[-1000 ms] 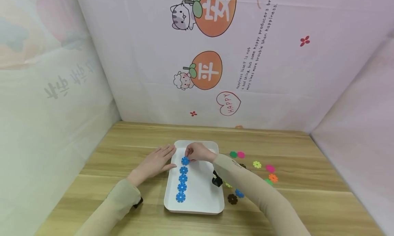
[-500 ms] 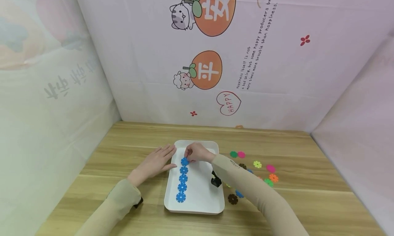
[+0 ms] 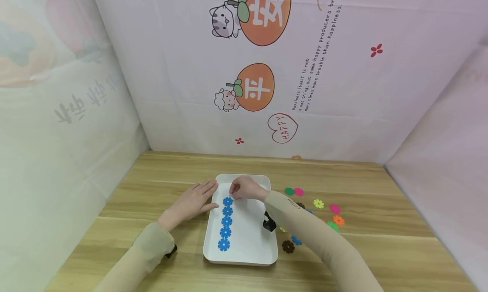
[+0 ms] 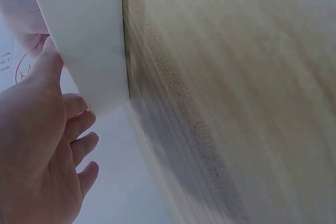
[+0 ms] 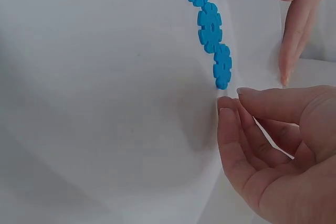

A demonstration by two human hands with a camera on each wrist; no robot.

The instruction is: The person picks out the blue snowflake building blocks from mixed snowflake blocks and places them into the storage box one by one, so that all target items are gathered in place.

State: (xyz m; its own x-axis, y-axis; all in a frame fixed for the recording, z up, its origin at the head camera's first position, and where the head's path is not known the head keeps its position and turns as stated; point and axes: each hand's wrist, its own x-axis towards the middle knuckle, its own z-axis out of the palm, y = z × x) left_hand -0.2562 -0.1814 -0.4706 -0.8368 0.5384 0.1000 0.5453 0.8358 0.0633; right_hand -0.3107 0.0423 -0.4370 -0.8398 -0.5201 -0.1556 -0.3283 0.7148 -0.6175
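Observation:
Several blue flower-shaped snowflake discs (image 3: pixel 226 221) lie joined end to end in a row along the left side of a white tray (image 3: pixel 251 241). At the row's far end is the last blue disc (image 5: pixel 222 66). My right hand (image 3: pixel 245 187) hovers just beyond it, fingers curled and the thumb near the index fingertip. A small gap separates these fingertips from the disc in the right wrist view, and I see nothing held. My left hand (image 3: pixel 190 202) rests on the tray's left rim with fairly straight fingers; the left wrist view shows its thumb (image 4: pixel 48 61) at the tray's edge.
Loose discs in several colours lie on the wooden table right of the tray, among them a brown disc (image 3: pixel 288 246), a yellow disc (image 3: pixel 318 203) and an orange disc (image 3: pixel 338 220). My right forearm (image 3: pixel 320 241) covers some of them. Printed cloth walls (image 3: pixel 183 93) enclose the table.
The last blue disc has shifted slightly toward the row and now lies in line with it. My right fingertips have come off that disc. The left hand has stayed in place.

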